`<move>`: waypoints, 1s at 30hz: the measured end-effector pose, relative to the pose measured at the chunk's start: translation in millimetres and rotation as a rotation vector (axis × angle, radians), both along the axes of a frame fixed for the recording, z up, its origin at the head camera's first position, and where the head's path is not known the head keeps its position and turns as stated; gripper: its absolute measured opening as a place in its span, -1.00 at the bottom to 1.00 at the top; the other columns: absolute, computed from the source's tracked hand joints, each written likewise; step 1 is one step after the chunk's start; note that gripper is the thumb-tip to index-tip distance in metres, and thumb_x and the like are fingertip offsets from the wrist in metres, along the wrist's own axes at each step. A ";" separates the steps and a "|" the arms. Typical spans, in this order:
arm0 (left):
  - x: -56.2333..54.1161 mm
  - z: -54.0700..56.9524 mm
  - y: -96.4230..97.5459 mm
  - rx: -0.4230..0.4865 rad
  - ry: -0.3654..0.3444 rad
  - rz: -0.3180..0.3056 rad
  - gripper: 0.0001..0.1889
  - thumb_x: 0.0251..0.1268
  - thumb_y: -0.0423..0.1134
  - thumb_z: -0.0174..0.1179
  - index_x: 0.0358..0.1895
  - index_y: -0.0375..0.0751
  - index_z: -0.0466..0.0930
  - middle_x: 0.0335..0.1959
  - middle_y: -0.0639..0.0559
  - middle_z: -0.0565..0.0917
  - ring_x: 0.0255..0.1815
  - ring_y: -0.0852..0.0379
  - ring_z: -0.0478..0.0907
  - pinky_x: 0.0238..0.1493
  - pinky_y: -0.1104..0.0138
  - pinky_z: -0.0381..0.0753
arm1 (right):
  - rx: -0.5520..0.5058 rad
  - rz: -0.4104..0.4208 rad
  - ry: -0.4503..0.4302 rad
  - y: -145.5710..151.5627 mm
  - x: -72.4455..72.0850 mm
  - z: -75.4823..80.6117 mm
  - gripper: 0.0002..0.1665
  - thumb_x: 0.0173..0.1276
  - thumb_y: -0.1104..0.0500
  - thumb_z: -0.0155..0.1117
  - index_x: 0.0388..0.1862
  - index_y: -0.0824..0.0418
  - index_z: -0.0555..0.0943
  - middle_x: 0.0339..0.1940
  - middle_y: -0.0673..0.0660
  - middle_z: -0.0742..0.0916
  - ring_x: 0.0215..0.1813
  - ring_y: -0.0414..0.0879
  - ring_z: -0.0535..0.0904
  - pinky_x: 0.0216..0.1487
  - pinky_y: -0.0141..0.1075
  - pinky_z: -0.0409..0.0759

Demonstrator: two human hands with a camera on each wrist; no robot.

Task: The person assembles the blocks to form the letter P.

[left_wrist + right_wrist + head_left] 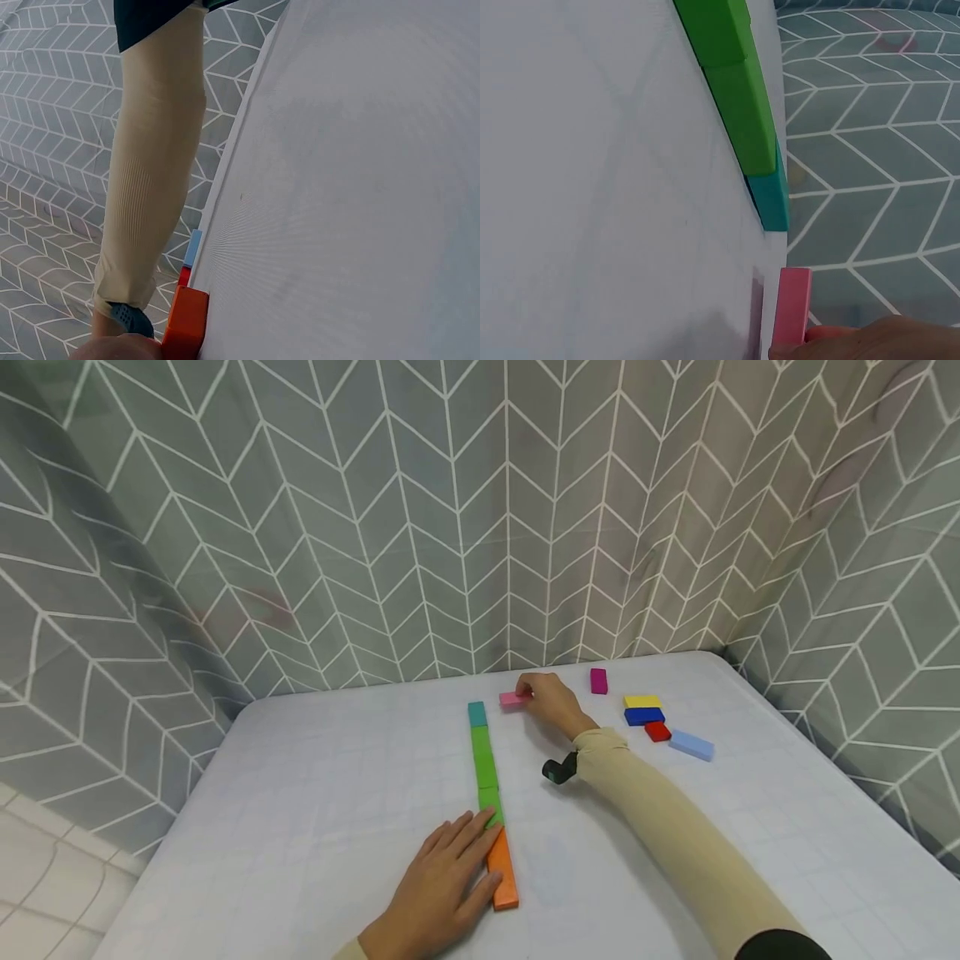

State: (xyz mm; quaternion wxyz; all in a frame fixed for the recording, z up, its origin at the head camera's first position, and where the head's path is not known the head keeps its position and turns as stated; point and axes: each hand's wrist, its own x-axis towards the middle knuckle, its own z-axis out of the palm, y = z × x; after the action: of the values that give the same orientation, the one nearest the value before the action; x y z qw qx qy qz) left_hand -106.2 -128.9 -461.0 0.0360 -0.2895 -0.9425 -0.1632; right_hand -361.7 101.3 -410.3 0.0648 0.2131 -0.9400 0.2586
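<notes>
A row of blocks runs up the middle of the table in the head view: an orange block (pixel 503 870) nearest, then two green blocks (pixel 484 758), then a teal block (pixel 477 714) at the far end. My left hand (pixel 442 881) rests beside the row, fingers spread, fingertips touching the near green block and the orange one. To the right of the teal block, my right hand (pixel 551 700) pinches a pink block (pixel 512 700). The right wrist view shows the pink block (pixel 791 304) apart from the teal block (pixel 771 196).
Right of my right arm lie a magenta block (pixel 598 681), a yellow block (pixel 642 702), a blue block (pixel 645 717), a red block (pixel 657 732) and a light blue block (pixel 692 745). A patterned curtain (pixel 465 527) stands behind the white table (pixel 337 760).
</notes>
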 end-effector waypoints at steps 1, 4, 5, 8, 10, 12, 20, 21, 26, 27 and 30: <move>-0.1 0.3 0.2 -0.001 -0.001 0.000 -0.34 0.68 0.26 -0.22 0.61 -0.02 0.31 0.67 0.13 0.12 0.60 -0.02 0.17 0.50 -0.13 0.19 | 0.007 0.002 0.003 -3.3 -1.3 -0.4 -0.77 0.29 0.49 0.32 -0.14 0.28 0.73 -0.14 0.20 0.76 -0.03 0.10 0.63 0.10 -0.04 0.62; -0.2 0.8 0.7 -0.006 -0.006 0.001 -0.34 0.68 0.26 -0.22 0.61 -0.01 0.32 0.67 0.14 0.12 0.60 -0.01 0.17 0.50 -0.12 0.19 | 0.024 0.017 0.010 -12.0 -4.5 0.0 -0.79 0.31 0.47 0.35 -0.14 0.27 0.74 -0.16 0.16 0.76 -0.06 0.07 0.63 0.09 -0.07 0.62; 0.0 1.1 0.7 -0.007 -0.009 0.002 -0.33 0.68 0.26 -0.22 0.61 -0.01 0.31 0.67 0.15 0.11 0.60 -0.01 0.17 0.50 -0.12 0.19 | 0.029 0.023 0.014 -14.3 -5.0 0.9 -0.80 0.31 0.47 0.36 -0.15 0.27 0.74 -0.17 0.16 0.76 -0.07 0.07 0.63 0.08 -0.07 0.62; 0.2 1.5 0.6 -0.009 -0.005 0.003 -0.34 0.68 0.26 -0.22 0.61 -0.02 0.32 0.67 0.14 0.11 0.60 -0.01 0.17 0.50 -0.12 0.20 | 0.034 0.041 0.021 -20.1 -6.5 2.6 -0.82 0.31 0.46 0.38 -0.16 0.28 0.74 -0.19 0.15 0.76 -0.09 0.06 0.62 0.07 -0.09 0.61; -0.1 1.3 0.5 -0.008 0.002 0.002 -0.33 0.68 0.26 -0.22 0.61 -0.02 0.32 0.67 0.14 0.12 0.60 -0.01 0.17 0.50 -0.12 0.20 | 0.034 0.050 0.015 -23.2 -6.8 3.0 -0.81 0.32 0.47 0.38 -0.15 0.28 0.75 -0.18 0.15 0.76 -0.07 0.06 0.62 0.10 -0.09 0.61; -0.6 0.9 0.4 -0.007 0.007 0.000 -0.33 0.68 0.26 -0.23 0.61 -0.02 0.31 0.67 0.14 0.12 0.60 -0.01 0.17 0.50 -0.12 0.20 | 0.031 0.060 0.000 -25.8 -7.4 2.6 -0.80 0.32 0.48 0.37 -0.14 0.28 0.75 -0.15 0.15 0.77 -0.04 0.06 0.63 0.13 -0.09 0.60; -1.9 0.2 3.8 -0.012 0.009 -0.011 -0.32 0.68 0.27 -0.25 0.62 -0.01 0.31 0.67 0.14 0.12 0.60 -0.01 0.17 0.50 -0.12 0.21 | 0.066 0.054 -0.043 -17.9 -7.3 0.9 -0.69 0.37 0.46 0.31 0.02 0.23 0.74 0.07 0.20 0.76 0.20 0.12 0.62 0.27 0.00 0.55; -1.9 0.6 4.1 -0.011 0.012 -0.011 -0.33 0.68 0.27 -0.24 0.61 -0.02 0.31 0.67 0.14 0.12 0.60 -0.01 0.18 0.50 -0.12 0.21 | 0.062 0.052 -0.047 -14.5 -6.8 2.0 -0.69 0.38 0.44 0.30 0.05 0.23 0.73 0.10 0.22 0.75 0.23 0.13 0.61 0.27 0.02 0.55; -1.7 1.5 3.6 -0.008 0.019 0.001 -0.34 0.68 0.25 -0.20 0.60 -0.03 0.32 0.67 0.13 0.13 0.60 -0.02 0.17 0.51 -0.10 0.19 | 0.037 0.047 -0.034 13.9 -1.2 12.2 -0.66 0.42 0.35 0.31 0.16 0.29 0.67 0.18 0.32 0.70 0.27 0.20 0.57 0.26 0.10 0.54; -1.8 1.2 3.2 -0.005 0.017 0.002 -0.34 0.68 0.24 -0.19 0.60 -0.03 0.33 0.67 0.14 0.12 0.60 -0.02 0.17 0.51 -0.10 0.18 | 0.034 0.042 -0.025 22.2 -0.1 13.5 -0.66 0.43 0.34 0.31 0.16 0.31 0.66 0.18 0.34 0.70 0.27 0.22 0.57 0.25 0.12 0.54; -2.2 -0.7 2.1 -0.003 0.018 0.003 -0.34 0.68 0.24 -0.19 0.60 -0.03 0.33 0.67 0.15 0.12 0.60 -0.02 0.16 0.51 -0.11 0.19 | 0.027 -0.001 -0.006 52.3 3.8 14.4 -0.66 0.44 0.32 0.32 0.16 0.32 0.66 0.18 0.36 0.69 0.24 0.25 0.58 0.20 0.15 0.57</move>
State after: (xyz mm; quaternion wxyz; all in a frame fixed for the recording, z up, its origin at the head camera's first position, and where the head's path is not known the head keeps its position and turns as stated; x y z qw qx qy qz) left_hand -108.5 -126.8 -461.7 0.0444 -0.2895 -0.9429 -0.1588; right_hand -357.9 153.6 -395.9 0.0594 0.2125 -0.9437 0.2464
